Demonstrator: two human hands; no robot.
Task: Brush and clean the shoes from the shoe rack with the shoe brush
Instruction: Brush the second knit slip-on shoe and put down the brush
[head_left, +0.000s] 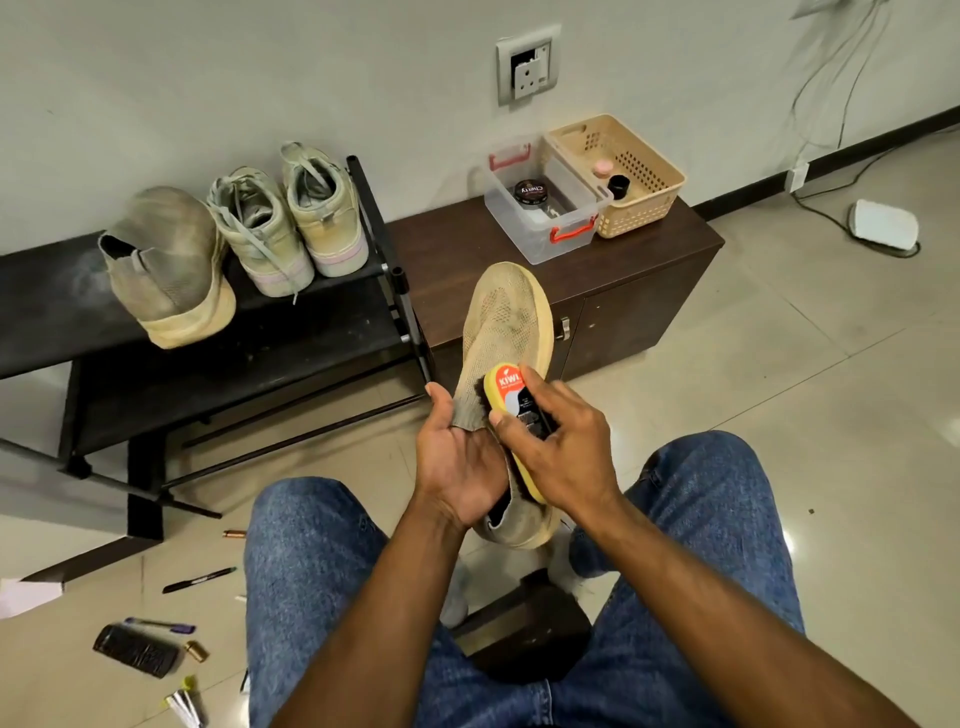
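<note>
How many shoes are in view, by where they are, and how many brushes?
Shoes on the shoe rack: 3
Shoe held in the left hand: 1
Shoe brush in the right hand: 1
Total: 5

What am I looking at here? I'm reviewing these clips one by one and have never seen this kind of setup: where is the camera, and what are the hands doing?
There is no machine here. The single picture comes from a camera worn on a person's head, looking down at their own hands and jeans-clad knees.

The left hand holds a tan knit shoe from below, near its opening. The right hand grips a yellow shoe brush and presses it against the shoe's side.

On the black shoe rack to the left stand three more shoes: the matching tan shoe and a pair of pale sneakers. On the brown cabinet sit a clear box holding a polish tin and a beige basket. Pens and small bits lie on the tiled floor.
</note>
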